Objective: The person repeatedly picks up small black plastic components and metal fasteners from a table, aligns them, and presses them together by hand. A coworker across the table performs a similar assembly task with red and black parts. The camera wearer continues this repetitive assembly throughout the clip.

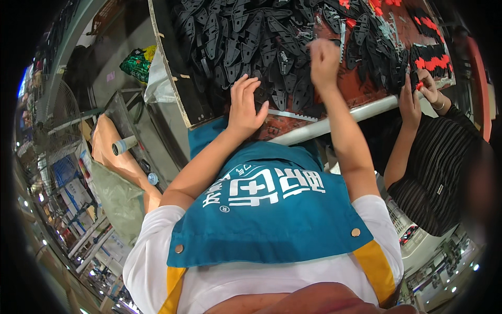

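A heap of flat black plastic parts (253, 36), long and pierced with holes, covers much of the red-brown tabletop (345, 94). My left hand (246, 107) is open at the near edge of the heap, its fingers extended and thumb apart, close to the black parts. Farther up and to the right, my right hand (324, 60) is closed, knuckles up, slightly blurred; whatever its fingers hold is hidden. Small metal springs (306, 35) lie scattered just left of it. A pale toothed strip (342, 42) lies beside its right side, and another toothed strip (295, 115) rests near the table's front edge.
To my right, a co-worker's hands (423, 89) hold a black part with a red piece. Rows of black-and-red pieces (431, 57) lie at the far right. A light rounded rail (361, 112) borders the table front. At left stand a fan (55, 107) and a green-yellow bag (138, 65).
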Demonstrator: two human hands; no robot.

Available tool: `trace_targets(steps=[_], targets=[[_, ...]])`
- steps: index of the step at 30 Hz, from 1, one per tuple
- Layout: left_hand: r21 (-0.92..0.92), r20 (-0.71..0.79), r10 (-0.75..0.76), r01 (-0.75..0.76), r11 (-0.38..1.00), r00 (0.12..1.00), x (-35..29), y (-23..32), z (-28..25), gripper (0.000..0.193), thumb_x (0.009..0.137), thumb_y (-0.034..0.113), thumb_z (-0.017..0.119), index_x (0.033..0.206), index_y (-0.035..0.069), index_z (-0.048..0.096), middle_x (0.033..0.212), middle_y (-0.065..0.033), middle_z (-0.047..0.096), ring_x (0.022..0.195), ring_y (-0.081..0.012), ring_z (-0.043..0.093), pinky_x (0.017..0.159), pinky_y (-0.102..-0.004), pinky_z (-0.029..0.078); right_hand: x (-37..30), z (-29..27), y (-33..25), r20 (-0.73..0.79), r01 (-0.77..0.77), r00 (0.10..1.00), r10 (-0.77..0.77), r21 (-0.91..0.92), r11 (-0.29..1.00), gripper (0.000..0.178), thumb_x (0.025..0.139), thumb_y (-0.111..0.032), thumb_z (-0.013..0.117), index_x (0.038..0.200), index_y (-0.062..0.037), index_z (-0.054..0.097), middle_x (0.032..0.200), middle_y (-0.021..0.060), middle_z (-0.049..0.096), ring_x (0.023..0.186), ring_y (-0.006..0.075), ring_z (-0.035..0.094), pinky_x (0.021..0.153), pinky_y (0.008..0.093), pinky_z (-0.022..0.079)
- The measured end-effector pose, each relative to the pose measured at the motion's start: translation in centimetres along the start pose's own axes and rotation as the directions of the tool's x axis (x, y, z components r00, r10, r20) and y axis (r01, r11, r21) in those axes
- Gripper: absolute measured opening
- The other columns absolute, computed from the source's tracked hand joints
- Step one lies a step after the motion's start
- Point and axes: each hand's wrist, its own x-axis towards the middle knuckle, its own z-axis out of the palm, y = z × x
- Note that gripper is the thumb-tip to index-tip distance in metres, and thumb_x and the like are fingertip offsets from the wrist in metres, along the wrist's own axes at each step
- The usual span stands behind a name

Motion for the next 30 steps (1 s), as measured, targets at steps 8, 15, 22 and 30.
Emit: trace_targets(steps=[8,15,22,30], targets=[[0.157,0.275,0.105,-0.153,0.976,0.956,1.4,2.2,0.2,0.049,0.077,0.028,0.070,0.122,0.015,0.054,0.140,-0.0096,0.040,0.133,-0.0374,0.028,0.106,-0.0594,0.022,10.2,3.9,7.7,-0.146,0.214,0.935,-0.324,-0.498,0.841,0.049,0.092,-0.047,0.048,0.131,-0.0172,0.051,0.133,0.0101,0.051,0.128,0.0375,0.037,0.106,0.0476,0.028],[0.160,0.362,0.095,-0.162,0.974,0.927,-0.7,0.7,0.0,0.043,0.077,0.025,0.070,0.118,0.018,0.060,0.143,-0.0044,0.038,0.136,-0.0363,0.027,0.102,-0.0683,0.019,0.4,2.5,2.1,-0.053,0.097,0.989,-0.139,-0.478,0.873,0.039,0.096,-0.039,0.043,0.122,-0.0146,0.059,0.132,0.0110,0.052,0.134,0.0357,0.031,0.109,0.0506,0.021],[0.179,0.216,0.021,-0.061,0.982,0.976,-2.8,0.3,-1.7,0.056,0.074,0.022,0.071,0.125,0.010,0.051,0.132,-0.0128,0.045,0.129,-0.0334,0.036,0.103,-0.0631,0.022,-2.4,-0.2,-3.5,-0.040,0.008,0.999,-0.014,-0.152,0.988,0.013,0.086,-0.017,0.062,0.094,-0.0070,0.066,0.104,0.0098,0.064,0.103,0.0263,0.057,0.086,0.0359,0.044],[0.350,0.207,-0.123,0.044,0.936,0.971,-0.7,0.9,-0.6,0.084,0.068,0.039,0.075,0.135,0.003,0.039,0.123,-0.0125,0.048,0.118,-0.0328,0.040,0.100,-0.0638,0.026,-4.4,0.2,-6.6,0.265,-0.230,0.926,0.270,-0.170,0.958,0.025,0.080,-0.021,0.070,0.096,-0.0036,0.062,0.078,0.0114,0.067,0.075,0.0291,0.065,0.068,0.0368,0.050]])
